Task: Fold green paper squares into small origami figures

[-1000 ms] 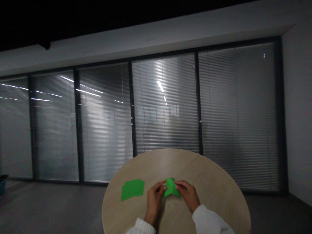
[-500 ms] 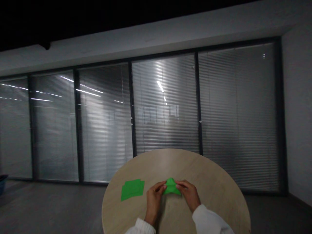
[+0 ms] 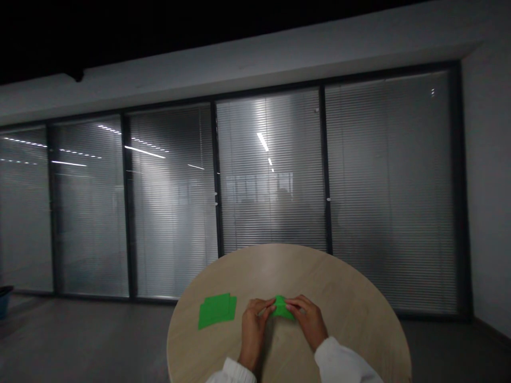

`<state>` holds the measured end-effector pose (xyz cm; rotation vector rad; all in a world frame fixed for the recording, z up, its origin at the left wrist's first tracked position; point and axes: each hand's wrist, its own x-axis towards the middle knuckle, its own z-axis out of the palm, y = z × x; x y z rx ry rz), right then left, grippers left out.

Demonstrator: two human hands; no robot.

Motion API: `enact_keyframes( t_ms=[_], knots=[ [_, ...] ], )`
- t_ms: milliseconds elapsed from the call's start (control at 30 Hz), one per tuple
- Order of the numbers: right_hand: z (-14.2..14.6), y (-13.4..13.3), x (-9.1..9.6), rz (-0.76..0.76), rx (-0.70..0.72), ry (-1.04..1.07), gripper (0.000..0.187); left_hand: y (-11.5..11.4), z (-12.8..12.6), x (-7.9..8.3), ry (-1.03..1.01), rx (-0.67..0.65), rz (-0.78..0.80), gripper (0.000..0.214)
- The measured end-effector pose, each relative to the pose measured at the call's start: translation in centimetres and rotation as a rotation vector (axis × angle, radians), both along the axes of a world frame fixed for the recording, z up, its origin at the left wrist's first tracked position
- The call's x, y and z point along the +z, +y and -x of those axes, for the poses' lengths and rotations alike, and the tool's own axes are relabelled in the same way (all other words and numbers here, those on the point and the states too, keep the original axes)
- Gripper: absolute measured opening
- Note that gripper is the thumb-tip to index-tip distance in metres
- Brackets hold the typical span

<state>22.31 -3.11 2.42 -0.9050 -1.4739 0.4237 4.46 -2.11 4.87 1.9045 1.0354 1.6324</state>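
Observation:
A small piece of green paper (image 3: 282, 307), partly folded, is held between both hands over the round wooden table (image 3: 343, 330). My left hand (image 3: 254, 324) pinches its left side between thumb and fingers. At its right side, my right hand (image 3: 309, 317) grips it in a similar pinch. Fingertips cover both side edges of the paper, so its exact folds cannot be made out. To the left of my left hand lie green paper sheets (image 3: 217, 309), flat and overlapping on the tabletop.
Behind the table stands a glass partition with blinds (image 3: 271, 213) in dark frames. A grey wall (image 3: 489, 213) rises at the right. On the floor at the far left edge is a blue bin (image 3: 3, 302), partly cut off.
The green paper between my hands now looks lower and more compact, its top edge brought down. My left hand has shifted slightly to the right. The flat sheets stay put.

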Motion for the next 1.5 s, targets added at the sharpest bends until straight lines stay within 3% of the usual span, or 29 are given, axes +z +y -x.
enact_keyframes(
  t_ms=[300, 567, 900, 1067, 1200, 1367, 1500],
  knots=[
    [0.3, -0.3, 0.2, -0.046, -0.063, -0.044, 0.023, 0.1, -0.2, -0.1, 0.032, 0.121, -0.091, 0.027],
    [0.2, 0.3, -0.5, -0.100, -0.116, -0.125, 0.011, 0.4, -0.5, -0.5, 0.058, 0.075, -0.065, 0.023],
    [0.5, -0.6, 0.5, -0.108, -0.140, -0.254, 0.012, -0.6, -0.8, 0.3, 0.075, 0.037, -0.076, 0.021],
    [0.3, -0.1, 0.0, -0.118, -0.157, -0.213, 0.013, -0.2, -0.7, -0.2, -0.032, 0.062, -0.056, 0.021],
    [-0.4, 0.6, -0.6, -0.094, -0.212, -0.072, 0.020, 1.1, -0.7, -1.9, -0.227, 0.126, 0.126, 0.049],
    [-0.5, 0.6, -0.7, -0.109, -0.230, -0.052, 0.022, 1.8, -1.6, -3.1, -0.328, -0.294, 0.469, 0.057],
    [0.2, 0.3, -0.8, -0.098, -0.199, -0.104, 0.024, 1.6, -1.8, -2.5, -0.479, -0.427, 0.484, 0.060]
  ],
)
